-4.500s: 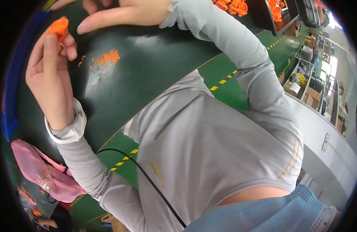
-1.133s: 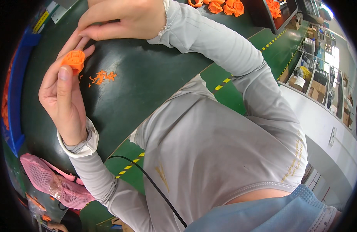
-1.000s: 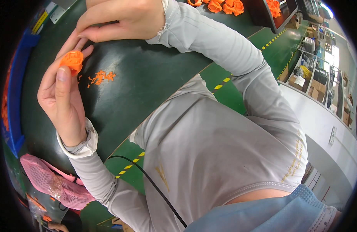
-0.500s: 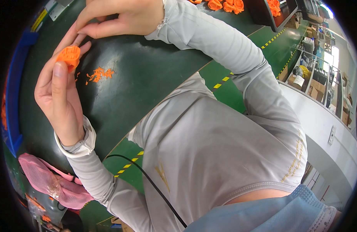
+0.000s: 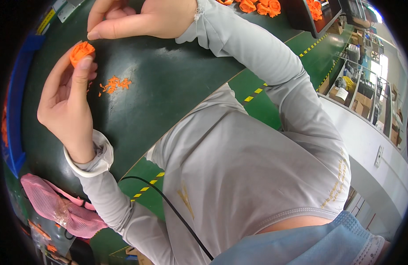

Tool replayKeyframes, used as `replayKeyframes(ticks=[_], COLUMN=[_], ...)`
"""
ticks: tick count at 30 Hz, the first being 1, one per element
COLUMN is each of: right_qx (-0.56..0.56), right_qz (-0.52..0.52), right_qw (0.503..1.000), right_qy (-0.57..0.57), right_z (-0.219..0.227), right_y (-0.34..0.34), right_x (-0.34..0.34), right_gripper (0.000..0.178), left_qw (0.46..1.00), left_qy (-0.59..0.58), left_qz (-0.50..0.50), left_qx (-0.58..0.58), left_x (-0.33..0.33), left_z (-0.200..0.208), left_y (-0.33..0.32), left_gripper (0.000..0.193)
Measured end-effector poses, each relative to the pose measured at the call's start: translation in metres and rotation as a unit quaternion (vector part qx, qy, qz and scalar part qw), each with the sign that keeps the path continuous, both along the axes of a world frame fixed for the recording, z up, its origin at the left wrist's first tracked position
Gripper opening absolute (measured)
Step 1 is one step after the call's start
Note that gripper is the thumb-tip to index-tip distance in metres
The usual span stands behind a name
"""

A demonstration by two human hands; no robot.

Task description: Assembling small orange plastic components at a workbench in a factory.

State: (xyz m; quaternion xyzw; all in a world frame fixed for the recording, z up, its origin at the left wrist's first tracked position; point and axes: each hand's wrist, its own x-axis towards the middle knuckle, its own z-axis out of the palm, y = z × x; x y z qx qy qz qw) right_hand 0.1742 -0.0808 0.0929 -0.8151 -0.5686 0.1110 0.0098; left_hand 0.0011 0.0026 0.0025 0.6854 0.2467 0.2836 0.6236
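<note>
My left hand (image 5: 64, 106) holds an orange rose-shaped plastic part (image 5: 81, 53) between its thumb and fingers, above the dark green table (image 5: 146, 97). The folds on the part's top face up. Just above and to the right, my right hand (image 5: 137, 20) is closed in a pinch, apart from the part. Whatever its fingertips may hold is too small to make out. Beside my left hand, small orange scraps (image 5: 115, 84) lie in a loose pile on the table.
Several more orange parts (image 5: 268, 7) lie at the table's far side, beside a dark tray (image 5: 297, 17) with others in it. A blue bin (image 5: 18, 110) stands along the left. A pink mesh bag (image 5: 62, 205) sits at lower left; a black cable (image 5: 168, 201) crosses in front of me.
The orange part has turned in my left hand, from its ridged side to its folded, petal-like side, and risen slightly. My right hand has drawn away to the right.
</note>
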Motion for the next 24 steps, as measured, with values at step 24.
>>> replayKeyframes(ticks=[24], right_qx=[0.237], right_qz=[0.169], right_qw=[0.778], right_qy=[0.557], right_z=[-0.075], right_y=[-0.005], right_x=[0.043], right_gripper=[0.009], left_qw=[0.925], left_qy=[0.073], left_qz=[-0.020], left_qx=[0.371], left_x=[0.008], left_z=[0.008], left_y=[-0.013], left_gripper=[0.022])
